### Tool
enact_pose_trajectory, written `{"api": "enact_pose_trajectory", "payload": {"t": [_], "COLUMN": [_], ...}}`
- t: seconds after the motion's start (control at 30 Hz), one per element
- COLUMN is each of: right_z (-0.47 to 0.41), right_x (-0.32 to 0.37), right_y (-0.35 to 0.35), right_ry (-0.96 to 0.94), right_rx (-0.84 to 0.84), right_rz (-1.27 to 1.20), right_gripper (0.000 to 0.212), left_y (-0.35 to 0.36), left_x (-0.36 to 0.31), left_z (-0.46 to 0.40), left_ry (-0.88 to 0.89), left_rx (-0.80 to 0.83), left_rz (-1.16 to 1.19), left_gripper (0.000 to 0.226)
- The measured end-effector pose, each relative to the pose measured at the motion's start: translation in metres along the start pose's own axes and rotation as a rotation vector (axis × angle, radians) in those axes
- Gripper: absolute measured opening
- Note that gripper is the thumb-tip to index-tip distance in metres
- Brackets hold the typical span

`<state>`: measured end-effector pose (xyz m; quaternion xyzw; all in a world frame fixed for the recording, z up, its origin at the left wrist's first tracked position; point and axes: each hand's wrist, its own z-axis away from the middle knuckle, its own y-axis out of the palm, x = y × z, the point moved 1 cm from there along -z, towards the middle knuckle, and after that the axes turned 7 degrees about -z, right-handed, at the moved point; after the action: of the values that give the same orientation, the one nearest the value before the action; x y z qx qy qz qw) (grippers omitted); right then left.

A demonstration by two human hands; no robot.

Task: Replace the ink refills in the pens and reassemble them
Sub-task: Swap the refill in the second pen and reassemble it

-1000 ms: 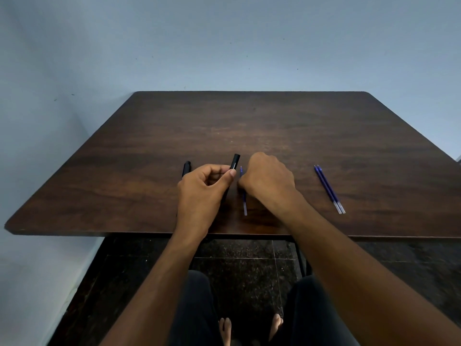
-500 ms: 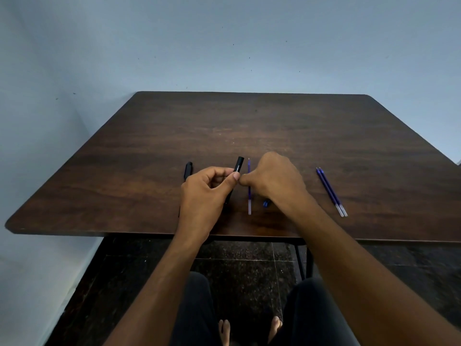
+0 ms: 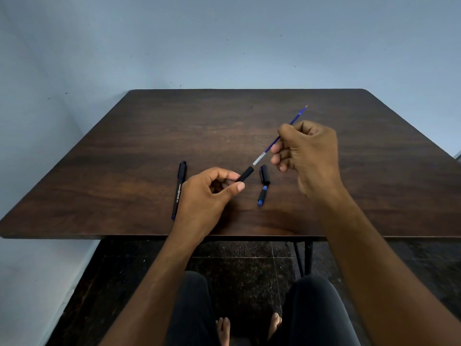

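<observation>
The left hand (image 3: 207, 193) rests low over the near part of the wooden table (image 3: 249, 121), palm turned inward, its forearm rising from the near edge. Its thumb and forefinger pinch the black pen barrel (image 3: 245, 174), and the other fingers curl loosely behind. The barrel slants up and to the right, with its open end pointing at the right hand.

The right hand (image 3: 308, 152) is raised above the table, to the right of the barrel and farther from the near edge, with the wrist bent and the knuckles facing the camera. Its fingers are clenched around a blue ink refill (image 3: 279, 137), which passes between the thumb and the curled fingers. The refill lies on a slant in line with the barrel: its writing tip points up and away toward the far right, and its pale clear end hangs just above the barrel's open mouth. Whether that end touches the barrel cannot be told; it looks just apart.

On the table just right of the barrel lies 1 black pen cap (image 3: 265, 174), and nearer the table's near edge, end to end with it, a short black and blue pen piece (image 3: 262, 196). Left of the barrel, partly hidden by the left hand, lies 1 whole black pen (image 3: 180, 186) with white lettering, running roughly toward the near edge.

Below the table edge show the person's dark trousers and bare feet on a dark floor.
</observation>
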<state>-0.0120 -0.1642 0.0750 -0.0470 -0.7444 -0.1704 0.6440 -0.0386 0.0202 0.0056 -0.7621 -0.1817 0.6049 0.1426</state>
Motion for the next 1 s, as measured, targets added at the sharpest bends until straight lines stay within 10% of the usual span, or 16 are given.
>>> {"api": "enact_pose_trajectory", "payload": {"t": [1.0], "right_z": [0.008], "right_x": [-0.021], "right_y": [0.002], "right_ry": [-0.047], "right_rx": [0.092], "right_rz": [0.051], "right_gripper": [0.019], "left_y": [0.000], "left_x": [0.000], "left_z": [-0.001], "left_ry": [-0.007], "left_rx": [-0.029], "left_rz": [-0.023], "left_gripper": [0.015]}}
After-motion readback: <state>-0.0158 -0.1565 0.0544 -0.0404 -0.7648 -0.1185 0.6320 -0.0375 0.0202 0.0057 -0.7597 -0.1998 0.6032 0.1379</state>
